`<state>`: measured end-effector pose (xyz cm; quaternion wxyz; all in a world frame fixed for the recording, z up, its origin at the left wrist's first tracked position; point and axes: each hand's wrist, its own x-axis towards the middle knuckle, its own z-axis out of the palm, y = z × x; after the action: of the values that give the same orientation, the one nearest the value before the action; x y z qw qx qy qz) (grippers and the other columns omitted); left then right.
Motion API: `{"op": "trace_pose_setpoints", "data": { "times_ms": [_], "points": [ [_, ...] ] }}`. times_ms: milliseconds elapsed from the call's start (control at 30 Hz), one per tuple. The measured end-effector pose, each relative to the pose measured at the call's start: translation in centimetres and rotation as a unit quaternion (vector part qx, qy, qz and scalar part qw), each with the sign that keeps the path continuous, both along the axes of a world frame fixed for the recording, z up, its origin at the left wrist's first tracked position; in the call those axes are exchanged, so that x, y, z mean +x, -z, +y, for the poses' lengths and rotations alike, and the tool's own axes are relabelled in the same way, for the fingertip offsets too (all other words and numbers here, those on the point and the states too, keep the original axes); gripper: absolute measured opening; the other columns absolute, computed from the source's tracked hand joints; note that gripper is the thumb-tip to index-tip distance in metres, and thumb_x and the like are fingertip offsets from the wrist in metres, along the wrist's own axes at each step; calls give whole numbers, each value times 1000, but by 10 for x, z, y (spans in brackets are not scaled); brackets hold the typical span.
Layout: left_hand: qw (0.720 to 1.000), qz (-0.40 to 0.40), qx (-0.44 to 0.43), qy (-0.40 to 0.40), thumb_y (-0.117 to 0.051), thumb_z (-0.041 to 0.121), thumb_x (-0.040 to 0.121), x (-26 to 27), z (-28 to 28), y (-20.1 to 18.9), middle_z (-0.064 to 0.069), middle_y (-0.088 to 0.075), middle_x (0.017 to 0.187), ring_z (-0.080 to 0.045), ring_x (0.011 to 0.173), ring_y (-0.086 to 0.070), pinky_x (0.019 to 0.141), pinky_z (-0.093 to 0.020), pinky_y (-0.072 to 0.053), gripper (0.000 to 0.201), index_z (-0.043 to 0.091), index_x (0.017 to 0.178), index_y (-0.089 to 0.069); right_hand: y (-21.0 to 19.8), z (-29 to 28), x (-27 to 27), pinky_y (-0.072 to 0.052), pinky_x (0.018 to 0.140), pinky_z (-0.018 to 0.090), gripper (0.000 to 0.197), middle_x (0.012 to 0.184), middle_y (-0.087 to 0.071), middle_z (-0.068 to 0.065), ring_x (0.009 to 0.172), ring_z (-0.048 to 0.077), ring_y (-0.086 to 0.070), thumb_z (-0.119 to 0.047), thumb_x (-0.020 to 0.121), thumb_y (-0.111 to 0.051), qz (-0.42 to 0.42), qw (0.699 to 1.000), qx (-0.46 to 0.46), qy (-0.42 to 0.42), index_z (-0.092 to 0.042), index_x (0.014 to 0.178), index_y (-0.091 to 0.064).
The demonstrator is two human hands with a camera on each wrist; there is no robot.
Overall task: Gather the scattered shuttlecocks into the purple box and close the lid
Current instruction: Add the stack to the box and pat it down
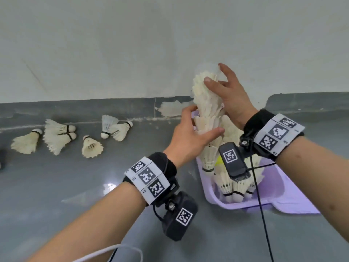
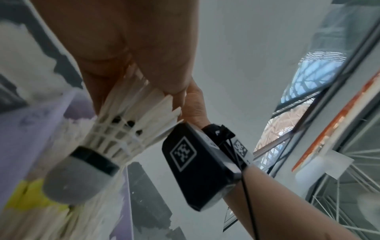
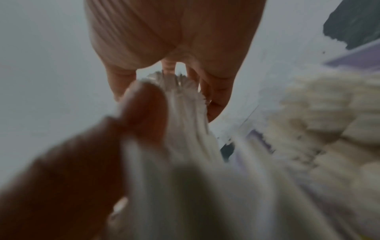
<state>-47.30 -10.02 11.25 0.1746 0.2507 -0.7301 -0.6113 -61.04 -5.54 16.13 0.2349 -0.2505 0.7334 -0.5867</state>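
Head cam: both hands are on a tall nested stack of shuttlecocks (image 1: pixel 205 103) standing up out of the purple box (image 1: pixel 272 193). The left hand (image 1: pixel 190 129) wraps its fingers round the lower part of the stack, and the right hand (image 1: pixel 228 95) pinches the feathers near the top. The box already holds a good pile, but six or so loose shuttlecocks (image 1: pixel 58 136) lie well apart to the left on the grey floor (image 1: pixel 56 195). The lid (image 1: pixel 296 201) is lying flat beside the box, so I'd say we're a bit past halfway.

Left wrist cam: close-up of the palm against the feathers, with one cork base (image 2: pixel 76 180) poking out below and purple plastic behind it.

Right wrist cam: pretty blurry, but the thumb (image 3: pixel 144 104) and fingers clearly close round the white feathers.
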Motion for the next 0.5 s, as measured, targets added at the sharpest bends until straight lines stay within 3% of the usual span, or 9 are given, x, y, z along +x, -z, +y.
{"op": "trace_pose_setpoints", "data": {
  "times_ms": [67, 100, 167, 200, 300, 367, 433, 500],
  "points": [
    [999, -2, 30, -23, -76, 42, 77, -17, 17, 10, 5, -55, 128, -5, 106, -58, 93, -26, -51, 80, 25, 138, -28, 9, 16, -15, -55, 78, 32, 76, 117, -58, -1, 100, 13, -64, -48, 83, -67, -12, 1000, 25, -3, -35, 146, -27],
    [999, -6, 37, -25, -74, 43, 79, -24, 25, 15, 10, -54, 126, -3, 106, -58, 92, -20, -50, 79, 25, 139, -26, 16, 24, -21, -55, 75, 30, 79, 117, -58, -3, 98, 11, -64, -47, 83, -67, -23, 999, 31, -7, -34, 148, -23],
    [999, -36, 29, -9, -71, 41, 82, -34, 39, 24, 23, -51, 114, 7, 98, -54, 82, -3, -43, 77, 23, 140, -24, 33, 39, -32, -55, 81, 33, 88, 122, -55, -2, 103, 14, -63, -41, 80, -73, -38, 998, 49, -21, -33, 149, -19],
    [998, -53, 17, 3, -70, 41, 83, -35, 42, 30, 22, -52, 112, 6, 98, -56, 81, -3, -43, 76, 21, 140, -24, 40, 43, -35, -54, 85, 33, 91, 126, -53, -1, 106, 15, -62, -35, 78, -76, -24, 997, 67, -32, -33, 149, -18],
    [991, -102, -81, 41, -70, 41, 82, -39, 52, 45, 3, -56, 123, -14, 111, -57, 92, -24, -47, 74, 15, 138, -28, 58, 52, -41, -52, 86, 30, 93, 132, -44, -4, 104, 15, -59, -31, 74, -80, 73, 986, 129, -76, -35, 147, -21],
    [975, -126, -176, 45, -69, 42, 81, -38, 57, 53, -2, -49, 131, -15, 119, -47, 98, -24, -40, 75, 10, 138, -31, 69, 54, -44, -50, 91, 33, 93, 134, -41, -5, 109, 16, -56, -38, 71, -80, 140, 974, 151, -97, -36, 144, -24],
    [936, -163, -309, 32, -61, 49, 83, -34, 61, 59, -11, -40, 138, -22, 129, -34, 110, -27, -30, 83, 1, 142, -27, 75, 55, -43, -47, 97, 34, 92, 137, -40, -5, 115, 16, -52, -43, 69, -79, 188, 962, 166, -110, -35, 144, -26],
    [886, -212, -412, 16, -47, 59, 84, -33, 63, 65, -21, -26, 150, -32, 143, -14, 119, -38, -12, 94, -5, 146, -18, 80, 55, -47, -45, 100, 33, 91, 141, -38, -5, 117, 15, -51, -50, 70, -77, 205, 956, 172, -117, -33, 144, -26]
  ]
}}
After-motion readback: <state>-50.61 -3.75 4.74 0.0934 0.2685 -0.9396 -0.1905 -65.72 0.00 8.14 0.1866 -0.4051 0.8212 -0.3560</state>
